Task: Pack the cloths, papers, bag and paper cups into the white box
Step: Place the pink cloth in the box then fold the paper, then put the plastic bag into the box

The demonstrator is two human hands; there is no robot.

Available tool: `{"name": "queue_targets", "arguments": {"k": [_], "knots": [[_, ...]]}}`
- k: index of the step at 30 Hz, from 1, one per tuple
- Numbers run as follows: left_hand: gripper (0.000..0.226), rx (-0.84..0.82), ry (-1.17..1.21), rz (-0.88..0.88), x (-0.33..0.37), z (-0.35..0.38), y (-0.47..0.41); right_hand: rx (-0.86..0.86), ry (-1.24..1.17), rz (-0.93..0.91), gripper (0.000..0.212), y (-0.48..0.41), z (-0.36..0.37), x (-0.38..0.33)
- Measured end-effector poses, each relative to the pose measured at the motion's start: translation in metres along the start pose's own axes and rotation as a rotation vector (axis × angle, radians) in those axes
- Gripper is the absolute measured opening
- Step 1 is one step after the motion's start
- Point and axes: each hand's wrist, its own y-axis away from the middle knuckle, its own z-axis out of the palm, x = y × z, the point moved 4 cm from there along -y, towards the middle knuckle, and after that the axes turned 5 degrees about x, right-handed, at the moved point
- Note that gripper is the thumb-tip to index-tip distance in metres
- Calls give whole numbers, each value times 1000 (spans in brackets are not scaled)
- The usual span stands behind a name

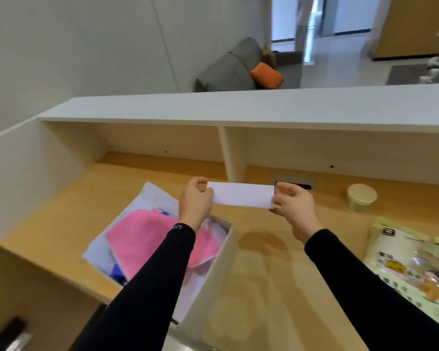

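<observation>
A folded white paper [242, 195] is held flat above the wooden desk between both hands. My left hand [195, 201] pinches its left end and my right hand [293, 206] pinches its right end. Below my left forearm stands the white box [208, 282], holding a pink cloth [147, 239] over a blue cloth [117, 271] and some white material. A cream paper cup [361, 197] stands on the desk at the right. A printed plastic bag [413, 269] lies near the right edge.
A white shelf [238, 107] runs over the back of the wooden desk [264, 287], with a white divider [232, 153] behind the paper. A cable port [294, 182] sits in the desk behind my right hand. A white side panel closes the left.
</observation>
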Motion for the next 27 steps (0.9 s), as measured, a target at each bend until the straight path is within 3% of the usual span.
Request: {"name": "queue_targets", "arguments": {"k": [7,13,18,22,27], "knots": [[35,180,-160,-48,-48,-113,20,-243,107,62,29,55,102,10],[40,96,-317,-51,-85,-148,50,-396,518,152,24,105,134,42],[30,117,-367,12,-92,-150,68,-281,587,68,30,121,124,52],[40,194,-280,160,-67,-137,71,-128,328,89,49,123,87,45],[37,-52,-101,242,-44,-84,87,10,196,88,51,129,30,32]]}}
